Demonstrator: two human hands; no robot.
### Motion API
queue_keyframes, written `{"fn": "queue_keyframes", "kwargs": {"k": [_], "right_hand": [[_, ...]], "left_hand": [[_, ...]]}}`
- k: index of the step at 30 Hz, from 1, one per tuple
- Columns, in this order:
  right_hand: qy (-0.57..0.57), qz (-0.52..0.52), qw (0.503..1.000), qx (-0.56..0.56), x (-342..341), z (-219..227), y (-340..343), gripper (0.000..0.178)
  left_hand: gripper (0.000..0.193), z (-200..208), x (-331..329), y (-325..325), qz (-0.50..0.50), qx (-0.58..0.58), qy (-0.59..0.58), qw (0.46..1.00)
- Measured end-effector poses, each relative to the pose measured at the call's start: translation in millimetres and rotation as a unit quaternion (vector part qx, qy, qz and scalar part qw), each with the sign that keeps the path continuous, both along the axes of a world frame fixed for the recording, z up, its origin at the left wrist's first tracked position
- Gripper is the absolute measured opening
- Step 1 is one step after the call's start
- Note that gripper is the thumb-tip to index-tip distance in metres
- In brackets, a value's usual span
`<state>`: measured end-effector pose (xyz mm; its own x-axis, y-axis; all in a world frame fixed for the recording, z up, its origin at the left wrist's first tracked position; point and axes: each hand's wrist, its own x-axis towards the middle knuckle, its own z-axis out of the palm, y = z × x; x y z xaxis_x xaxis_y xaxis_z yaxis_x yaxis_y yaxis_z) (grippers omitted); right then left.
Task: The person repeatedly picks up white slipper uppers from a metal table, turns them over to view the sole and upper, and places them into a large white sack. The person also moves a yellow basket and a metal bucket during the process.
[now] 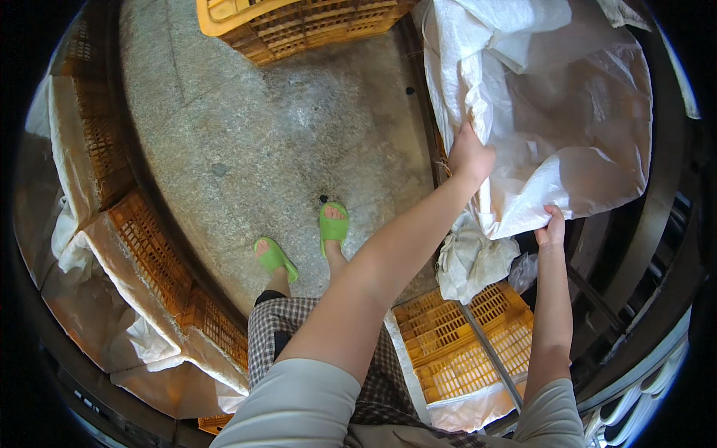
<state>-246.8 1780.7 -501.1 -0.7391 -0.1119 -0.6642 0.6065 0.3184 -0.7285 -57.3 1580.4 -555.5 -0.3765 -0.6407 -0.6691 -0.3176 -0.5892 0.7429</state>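
A large white woven plastic sack [601, 142] gapes wide at the upper right, its inside showing. My left hand [472, 155] is closed around the bunched left edge of the sack's mouth. On the near edge, my right hand [551, 226] pinches the rim, with the thumb on top and the other fingers hidden below. A crumpled whitish cloth or sack [474, 257] hangs just under the sack, between my two forearms.
A yellow plastic crate [463, 328] stands near my right side, with a metal bar [485, 351] across it. Another yellow crate [299, 30] sits at the far side. Lined orange crates [153, 250] run along the left. Green slippers [334, 224] are on my feet on the concrete floor [224, 127].
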Motion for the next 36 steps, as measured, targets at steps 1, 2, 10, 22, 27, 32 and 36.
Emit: {"fn": "queue_keyframes", "kwargs": {"k": [1, 2, 10, 22, 27, 32, 36], "right_hand": [[-0.004, -0.001, 1.000, 0.003, -3, -3, 4, 0.047], [0.002, -0.008, 1.000, 0.011, -4, -7, 7, 0.046], [-0.037, -0.031, 0.999, -0.005, -9, -19, 4, 0.046], [0.125, 0.263, 0.940, 0.175, 130, 34, 102, 0.057], [0.151, 0.622, 0.671, 0.375, 244, 103, 136, 0.043], [0.255, 0.622, 0.702, 0.236, 279, 142, 120, 0.027], [0.276, 0.757, 0.580, 0.119, 275, 164, 12, 0.032]], "left_hand": [[0.053, -3, -2, 2, -0.017, 0.009, -0.005, 1.000], [0.055, -6, -4, 5, -0.026, 0.006, -0.007, 1.000], [0.078, -23, -1, 5, -0.098, 0.025, 0.061, 0.993], [0.057, 66, 400, -42, -0.370, -0.092, -0.416, 0.826], [0.052, 215, 586, -15, -0.204, -0.076, -0.556, 0.802], [0.058, 304, 668, 74, 0.013, -0.116, -0.516, 0.849], [0.083, 294, 701, 125, -0.172, 0.005, -0.484, 0.858]]}}
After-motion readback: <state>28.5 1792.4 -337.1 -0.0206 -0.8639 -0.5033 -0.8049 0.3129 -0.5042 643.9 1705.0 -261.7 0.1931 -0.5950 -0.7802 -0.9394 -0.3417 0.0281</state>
